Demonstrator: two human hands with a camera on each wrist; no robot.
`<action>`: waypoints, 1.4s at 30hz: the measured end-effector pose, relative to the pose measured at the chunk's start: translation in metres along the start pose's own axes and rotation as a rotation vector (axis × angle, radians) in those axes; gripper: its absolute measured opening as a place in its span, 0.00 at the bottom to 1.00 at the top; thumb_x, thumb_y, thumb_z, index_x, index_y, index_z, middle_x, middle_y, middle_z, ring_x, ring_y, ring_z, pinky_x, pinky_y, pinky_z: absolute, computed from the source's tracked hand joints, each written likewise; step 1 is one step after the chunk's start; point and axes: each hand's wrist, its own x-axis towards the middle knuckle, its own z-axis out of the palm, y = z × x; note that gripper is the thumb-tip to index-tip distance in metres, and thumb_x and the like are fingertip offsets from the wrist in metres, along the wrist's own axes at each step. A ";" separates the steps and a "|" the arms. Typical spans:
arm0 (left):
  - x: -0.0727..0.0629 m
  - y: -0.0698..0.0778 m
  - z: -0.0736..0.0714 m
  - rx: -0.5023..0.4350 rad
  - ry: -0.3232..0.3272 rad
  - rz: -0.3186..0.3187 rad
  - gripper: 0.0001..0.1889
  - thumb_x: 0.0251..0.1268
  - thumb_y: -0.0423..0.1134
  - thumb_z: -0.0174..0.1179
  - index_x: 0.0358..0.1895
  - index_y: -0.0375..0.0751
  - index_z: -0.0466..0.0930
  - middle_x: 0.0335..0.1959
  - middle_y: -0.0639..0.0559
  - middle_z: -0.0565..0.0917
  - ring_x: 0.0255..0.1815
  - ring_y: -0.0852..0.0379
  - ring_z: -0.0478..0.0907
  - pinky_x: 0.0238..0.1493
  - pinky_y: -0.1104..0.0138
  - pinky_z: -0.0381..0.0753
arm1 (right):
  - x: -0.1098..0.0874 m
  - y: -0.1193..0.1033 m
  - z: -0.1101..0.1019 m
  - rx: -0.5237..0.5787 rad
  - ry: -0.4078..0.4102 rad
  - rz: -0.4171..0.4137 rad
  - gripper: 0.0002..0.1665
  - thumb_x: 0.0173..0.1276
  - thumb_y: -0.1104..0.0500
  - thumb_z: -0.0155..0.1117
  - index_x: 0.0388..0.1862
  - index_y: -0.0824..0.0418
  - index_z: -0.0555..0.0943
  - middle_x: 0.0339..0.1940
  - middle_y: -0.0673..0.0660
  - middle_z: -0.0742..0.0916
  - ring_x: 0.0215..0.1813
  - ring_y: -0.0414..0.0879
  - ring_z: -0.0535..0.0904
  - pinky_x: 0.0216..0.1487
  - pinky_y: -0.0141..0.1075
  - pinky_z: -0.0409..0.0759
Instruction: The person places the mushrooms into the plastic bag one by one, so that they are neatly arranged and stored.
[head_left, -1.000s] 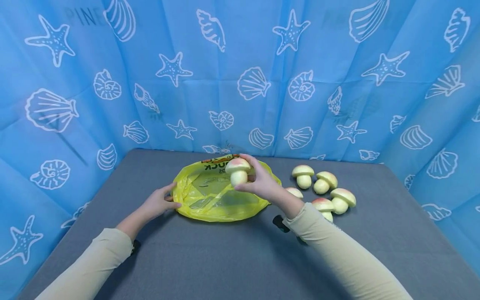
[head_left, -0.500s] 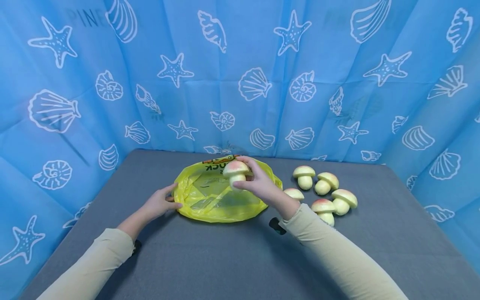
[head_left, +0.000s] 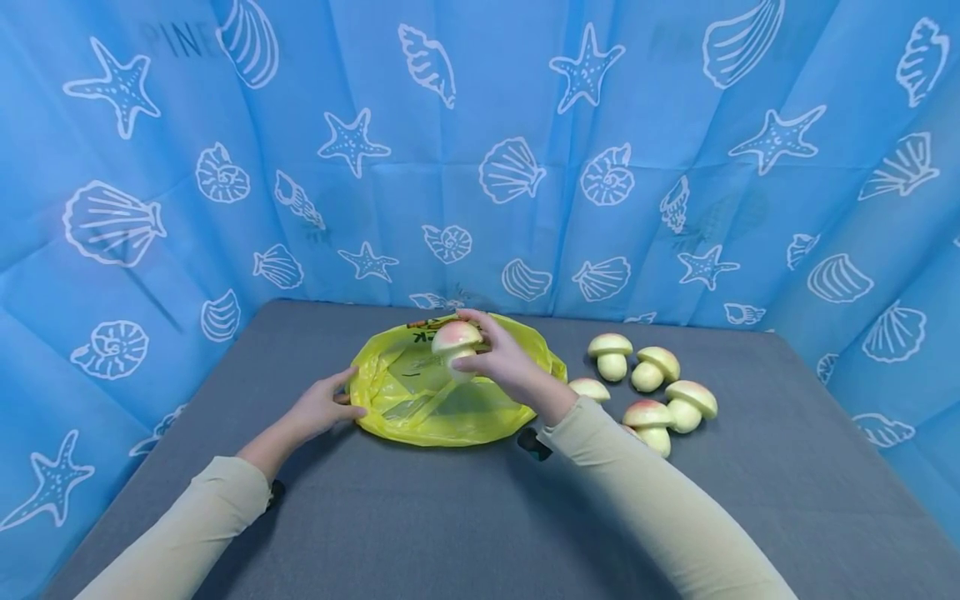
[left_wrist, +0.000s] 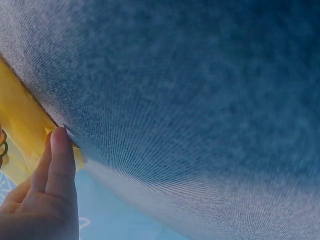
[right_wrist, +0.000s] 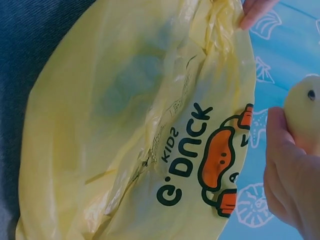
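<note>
My right hand (head_left: 501,358) grips a pale toy mushroom (head_left: 456,337) with a pink-tinged cap, fingers behind the cap and thumb across the stem. It holds the mushroom over the mouth of a yellow plastic bag (head_left: 450,432), which lies spread on the table. At the bag's left end, my left hand (head_left: 317,408) holds the edge between thumb and fingers. The left wrist view shows the fingers (left_wrist: 61,165) against the yellow plastic. Black lettering and an orange cartoon print mark the bag (right_wrist: 172,150) in the right wrist view, where the mushroom (right_wrist: 302,112) appears at the right edge.
To the right of the bag, several more mushrooms (head_left: 611,357) lie on the grey cloth-covered table (head_left: 450,525), one of them (head_left: 589,389) close to the bag and near my right wrist. A blue curtain (head_left: 480,108) with white sea shapes hangs behind the table.
My right hand has moved left and slightly lower over the bag, carrying the mushroom. My left hand keeps its place on the bag's edge.
</note>
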 end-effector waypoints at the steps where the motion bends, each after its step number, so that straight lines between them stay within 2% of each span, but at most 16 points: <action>1: 0.000 0.000 0.000 0.001 -0.001 0.001 0.43 0.67 0.34 0.62 0.76 0.26 0.42 0.75 0.26 0.45 0.69 0.31 0.60 0.61 0.47 0.72 | 0.002 0.000 0.001 -0.012 0.013 0.011 0.44 0.64 0.75 0.61 0.76 0.59 0.57 0.61 0.69 0.72 0.48 0.53 0.77 0.44 0.38 0.80; 6: -0.001 0.001 0.000 0.006 0.004 0.002 0.44 0.66 0.33 0.62 0.76 0.26 0.42 0.75 0.26 0.45 0.69 0.31 0.60 0.60 0.47 0.72 | 0.007 -0.003 0.008 -0.040 0.043 0.063 0.45 0.62 0.73 0.63 0.76 0.66 0.55 0.65 0.68 0.71 0.58 0.57 0.74 0.53 0.42 0.79; 9: 0.000 0.001 -0.001 0.010 0.004 0.007 0.44 0.66 0.33 0.62 0.75 0.26 0.42 0.74 0.25 0.46 0.68 0.31 0.60 0.60 0.48 0.72 | 0.010 -0.003 0.011 -0.019 0.034 0.076 0.42 0.62 0.74 0.63 0.74 0.69 0.58 0.62 0.68 0.73 0.57 0.58 0.75 0.54 0.43 0.79; 15: 0.000 0.000 0.000 -0.001 -0.005 0.012 0.43 0.67 0.33 0.62 0.75 0.25 0.42 0.74 0.25 0.45 0.68 0.31 0.60 0.61 0.48 0.72 | 0.013 -0.002 0.016 -0.011 0.030 0.069 0.42 0.60 0.73 0.66 0.72 0.62 0.62 0.61 0.64 0.74 0.49 0.51 0.74 0.47 0.46 0.78; 22: 0.000 0.000 0.000 0.000 -0.003 0.009 0.43 0.66 0.32 0.62 0.75 0.25 0.42 0.74 0.25 0.46 0.68 0.31 0.60 0.61 0.48 0.72 | 0.018 -0.001 0.021 -0.011 0.029 0.062 0.45 0.59 0.73 0.67 0.74 0.57 0.63 0.57 0.65 0.75 0.47 0.50 0.75 0.42 0.40 0.79; 30: 0.001 -0.001 0.001 0.001 0.001 -0.007 0.44 0.66 0.33 0.62 0.75 0.26 0.42 0.75 0.26 0.45 0.69 0.31 0.60 0.61 0.48 0.71 | 0.027 0.002 0.024 -0.072 0.049 0.113 0.45 0.60 0.70 0.69 0.74 0.54 0.63 0.57 0.62 0.79 0.46 0.49 0.77 0.46 0.50 0.76; 35: 0.000 0.000 0.001 -0.006 -0.001 -0.004 0.44 0.66 0.32 0.62 0.75 0.25 0.42 0.75 0.26 0.45 0.69 0.31 0.60 0.61 0.47 0.71 | 0.032 0.005 0.026 -0.062 0.050 0.161 0.43 0.61 0.69 0.69 0.74 0.54 0.63 0.58 0.61 0.79 0.41 0.47 0.77 0.34 0.43 0.75; 37: -0.001 0.001 0.000 -0.003 -0.002 0.000 0.44 0.66 0.33 0.62 0.75 0.25 0.42 0.75 0.25 0.45 0.69 0.30 0.60 0.61 0.47 0.72 | 0.034 0.005 0.027 -0.062 0.052 0.182 0.43 0.61 0.68 0.69 0.74 0.54 0.63 0.59 0.61 0.79 0.41 0.47 0.77 0.33 0.42 0.75; 39: -0.001 0.001 0.000 -0.003 -0.004 0.003 0.43 0.66 0.33 0.62 0.75 0.25 0.42 0.74 0.25 0.45 0.68 0.30 0.60 0.60 0.47 0.72 | 0.036 0.006 0.029 -0.068 0.051 0.199 0.43 0.62 0.68 0.68 0.74 0.55 0.63 0.60 0.61 0.78 0.43 0.48 0.77 0.36 0.45 0.76; 42: -0.001 0.001 0.000 -0.001 -0.003 0.005 0.43 0.66 0.32 0.62 0.75 0.25 0.42 0.74 0.25 0.45 0.68 0.30 0.60 0.60 0.47 0.72 | 0.039 0.005 0.032 -0.074 0.045 0.231 0.42 0.63 0.67 0.68 0.74 0.59 0.61 0.61 0.62 0.77 0.49 0.51 0.78 0.48 0.50 0.78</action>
